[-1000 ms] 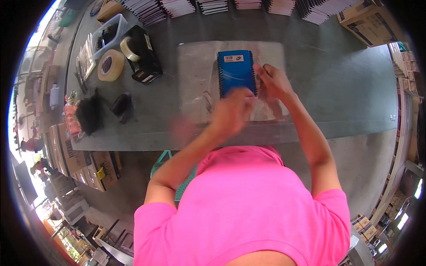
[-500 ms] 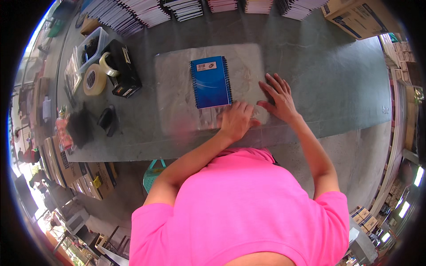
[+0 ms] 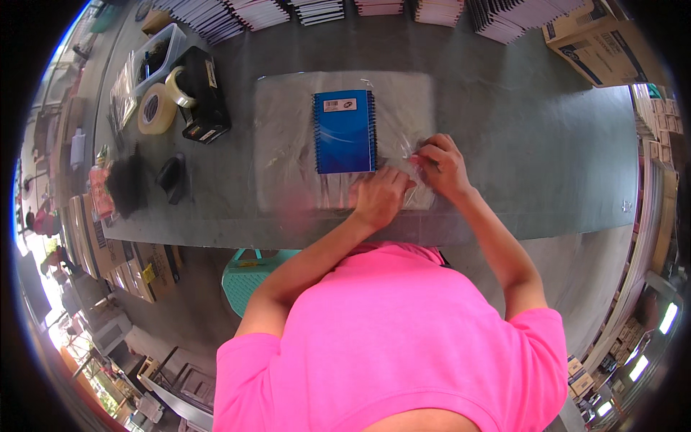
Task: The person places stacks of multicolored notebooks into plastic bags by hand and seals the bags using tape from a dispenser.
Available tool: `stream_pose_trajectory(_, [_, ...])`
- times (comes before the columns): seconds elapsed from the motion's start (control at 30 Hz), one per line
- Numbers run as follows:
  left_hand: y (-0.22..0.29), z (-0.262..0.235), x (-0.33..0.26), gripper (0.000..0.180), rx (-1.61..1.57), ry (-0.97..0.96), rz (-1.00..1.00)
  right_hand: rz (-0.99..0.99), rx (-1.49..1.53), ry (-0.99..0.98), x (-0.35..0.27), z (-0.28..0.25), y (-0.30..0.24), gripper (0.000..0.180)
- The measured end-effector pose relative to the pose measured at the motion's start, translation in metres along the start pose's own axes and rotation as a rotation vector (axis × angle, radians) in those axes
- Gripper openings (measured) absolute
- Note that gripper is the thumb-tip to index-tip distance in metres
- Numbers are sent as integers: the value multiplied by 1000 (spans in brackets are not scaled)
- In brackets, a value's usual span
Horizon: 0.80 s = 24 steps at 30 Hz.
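A stack of blue spiral-bound notebooks [image 3: 344, 140] with a white label lies on a wide clear plastic sheet [image 3: 277, 129] on the grey table. My left hand [image 3: 381, 198] rests on the plastic at the notebooks' lower right corner, palm down. Its fingers are lightly bent and its thumb sticks out to the right. To the right of it, my right hand [image 3: 444, 167] pinches the wrinkled plastic near the sheet's right edge, with fingertips and thumb together. The fingertips of that hand partly hide the plastic.
At the left stand a black tape dispenser [image 3: 205, 93], a tape roll [image 3: 156, 109] and a clear plastic bin [image 3: 162, 54]. A dark object [image 3: 171, 178] lies nearer. Notebook stacks [image 3: 320, 10] line the far edge, with cardboard boxes [image 3: 601, 54] at far right. A teal stool [image 3: 245, 277] stands below the table.
My right hand has moved left from the sheet's right edge, and its spread fingers have closed on the plastic. The left hand stays by the notebooks. The view has shifted slightly.
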<state>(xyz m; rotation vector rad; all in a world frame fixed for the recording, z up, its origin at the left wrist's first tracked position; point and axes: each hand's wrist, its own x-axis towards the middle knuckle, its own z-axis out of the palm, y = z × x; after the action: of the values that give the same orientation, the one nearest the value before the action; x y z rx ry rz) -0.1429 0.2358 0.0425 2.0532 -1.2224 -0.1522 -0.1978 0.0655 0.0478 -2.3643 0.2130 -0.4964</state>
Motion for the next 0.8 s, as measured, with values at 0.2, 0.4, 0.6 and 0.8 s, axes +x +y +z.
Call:
stream_pose_trajectory(0.2, [11,-24,-10,8,-182,40,-82,772,525,-265,10,-37,-13,24])
stream_pose_trajectory(0.4, [28,-46,-12,7,-320,66,-137,792,857,-488,-5,-19,-47,37])
stream_pose_trajectory(0.6, [25,-54,-14,15,-415,52,-214,1051,875,-316,43,-29,-60,18])
stream_pose_trajectory(0.8, [-30,-120,49,31,43,351,51,463,214,-430,76,-19,-99,20])
